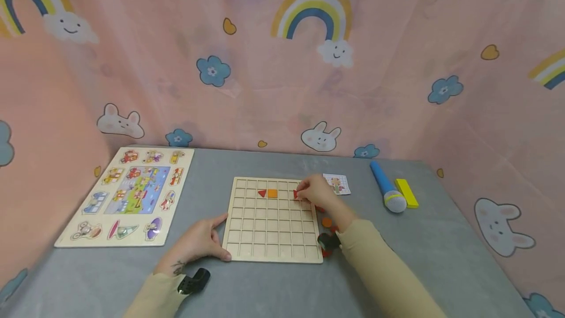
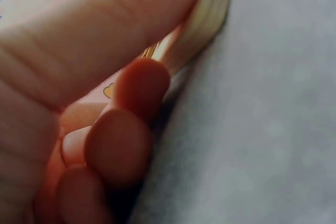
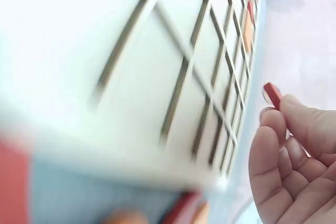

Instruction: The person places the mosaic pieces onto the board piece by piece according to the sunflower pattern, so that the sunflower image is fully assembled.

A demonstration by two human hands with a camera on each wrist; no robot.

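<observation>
While pinched over grid board [image 1: 271, 220]: red piece [image 1: 295, 194].

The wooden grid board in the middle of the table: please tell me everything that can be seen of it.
The wooden grid board is a pale, square, flat panel, seemingly plywood, divided by thin slats into rows of small square cells. It lies flat on the grey table. In its second row sit a red triangle and an orange square; most other cells are bare. The left hand rests against its near left edge, and the right hand pinches a red piece above its far right part.
</observation>
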